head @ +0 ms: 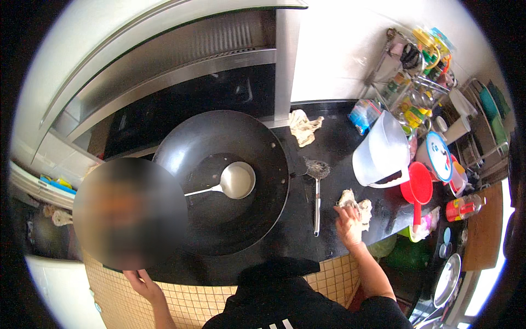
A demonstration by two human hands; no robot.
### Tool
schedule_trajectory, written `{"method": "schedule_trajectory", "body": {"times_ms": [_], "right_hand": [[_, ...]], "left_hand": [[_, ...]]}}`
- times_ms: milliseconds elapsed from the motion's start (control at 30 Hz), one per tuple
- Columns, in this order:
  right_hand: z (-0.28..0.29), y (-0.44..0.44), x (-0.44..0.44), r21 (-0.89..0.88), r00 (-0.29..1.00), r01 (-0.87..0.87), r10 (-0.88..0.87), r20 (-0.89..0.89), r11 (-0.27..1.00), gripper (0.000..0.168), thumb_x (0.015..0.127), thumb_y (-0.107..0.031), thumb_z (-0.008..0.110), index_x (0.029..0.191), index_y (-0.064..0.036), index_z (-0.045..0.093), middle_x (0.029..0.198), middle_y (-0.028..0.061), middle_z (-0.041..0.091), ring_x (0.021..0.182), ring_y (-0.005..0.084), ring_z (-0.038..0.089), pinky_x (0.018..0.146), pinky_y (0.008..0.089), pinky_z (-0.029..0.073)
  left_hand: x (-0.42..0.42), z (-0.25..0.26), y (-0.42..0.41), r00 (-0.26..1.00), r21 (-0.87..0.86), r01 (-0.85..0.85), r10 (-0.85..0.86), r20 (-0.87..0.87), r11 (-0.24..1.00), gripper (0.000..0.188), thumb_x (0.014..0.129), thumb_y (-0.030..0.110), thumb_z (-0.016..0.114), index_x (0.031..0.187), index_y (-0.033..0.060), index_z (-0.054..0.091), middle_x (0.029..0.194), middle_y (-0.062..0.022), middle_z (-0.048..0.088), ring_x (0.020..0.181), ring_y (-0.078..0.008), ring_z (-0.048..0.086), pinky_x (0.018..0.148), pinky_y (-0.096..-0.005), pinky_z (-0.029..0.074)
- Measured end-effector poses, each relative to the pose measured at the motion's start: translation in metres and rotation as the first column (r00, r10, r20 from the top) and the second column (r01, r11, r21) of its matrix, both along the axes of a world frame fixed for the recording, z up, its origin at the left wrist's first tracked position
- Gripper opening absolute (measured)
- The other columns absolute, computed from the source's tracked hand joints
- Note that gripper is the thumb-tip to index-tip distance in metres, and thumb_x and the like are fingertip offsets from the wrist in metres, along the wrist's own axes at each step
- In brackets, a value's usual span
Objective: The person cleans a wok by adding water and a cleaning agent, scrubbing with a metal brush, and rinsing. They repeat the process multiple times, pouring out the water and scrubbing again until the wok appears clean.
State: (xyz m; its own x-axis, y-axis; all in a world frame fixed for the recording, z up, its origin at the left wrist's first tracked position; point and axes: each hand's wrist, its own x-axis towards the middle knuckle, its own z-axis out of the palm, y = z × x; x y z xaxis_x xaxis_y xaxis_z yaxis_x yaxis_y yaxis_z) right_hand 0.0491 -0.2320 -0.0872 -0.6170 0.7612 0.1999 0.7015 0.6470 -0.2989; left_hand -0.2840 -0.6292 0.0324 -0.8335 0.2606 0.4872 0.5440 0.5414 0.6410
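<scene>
My right hand (349, 226) rests on a crumpled pale cloth (364, 207) on the black countertop. My left hand (141, 286) is at the counter's front edge at lower left; a blurred round patch hides its fingertips and whatever they touch. Between the hands stands a large dark wok (263, 222), with a metal ladle (237, 180) lying in it, its bowl holding whitish liquid and its handle pointing left. To the wok's right lies a wire skimmer (317, 197) with a metal handle. A second crumpled cloth (303, 127) is behind it, near the wall.
On the right stand a translucent plastic jug (380, 152), a red plastic dipper (416, 183), a lidded container with blue rim (439, 156) and a red-labelled jar (462, 208). A crowded metal rack (429, 82) is behind them. A range hood (283, 61) rises beyond the wok.
</scene>
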Motion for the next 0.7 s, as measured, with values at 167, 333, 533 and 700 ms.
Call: {"method": "schedule_trajectory", "body": {"times_ms": [167,333,533,700], "right_hand": [[-0.036,-0.012,-0.032,-0.370,0.989,0.134,-0.145,-0.003,0.919,0.046,0.068,-0.036,0.073,0.096,-0.005,0.052,0.078,0.0132,0.059,0.073,0.0296,0.060,0.065,0.0414,0.048],[-0.056,0.001,-0.040,-0.406,0.984,0.173,-0.176,0.030,0.897,0.038,0.063,-0.023,0.071,0.090,-0.005,0.052,0.073,0.0143,0.061,0.070,0.0342,0.060,0.063,0.0426,0.048],[-0.018,0.017,-0.036,-0.936,0.811,-0.244,-0.476,-0.340,0.253,0.020,0.069,-0.015,0.060,0.083,-0.001,0.058,0.058,0.0027,0.050,0.048,0.0126,0.046,0.044,0.0252,0.036],[0.006,0.010,-0.030,-0.905,0.671,-0.363,-0.612,-0.418,0.221,0.018,0.071,-0.010,0.058,0.086,0.000,0.054,0.066,0.0055,0.054,0.053,0.0146,0.052,0.050,0.0254,0.043]], "left_hand": [[-0.050,0.049,0.026,0.956,-0.395,-0.052,-0.069,-0.285,0.917,0.039,0.090,0.016,0.048,0.126,0.0026,0.044,0.137,-0.0151,0.036,0.126,-0.0318,0.032,0.104,-0.0425,0.023],[-0.080,0.085,0.063,0.943,-0.647,0.014,-0.225,-0.245,0.763,0.047,0.079,0.011,0.056,0.125,0.0077,0.046,0.135,-0.0130,0.037,0.128,-0.0323,0.030,0.105,-0.0445,0.022],[-0.097,0.079,0.076,0.854,-0.772,-0.016,-0.393,-0.341,0.635,0.043,0.068,0.009,0.067,0.109,0.0098,0.052,0.103,-0.0071,0.051,0.102,-0.0271,0.047,0.098,-0.0445,0.029],[-0.109,0.085,0.063,0.892,-0.863,0.058,-0.414,-0.182,0.503,0.041,0.069,0.016,0.068,0.108,0.0127,0.054,0.091,-0.0050,0.050,0.093,-0.0242,0.049,0.089,-0.0393,0.035]]}}
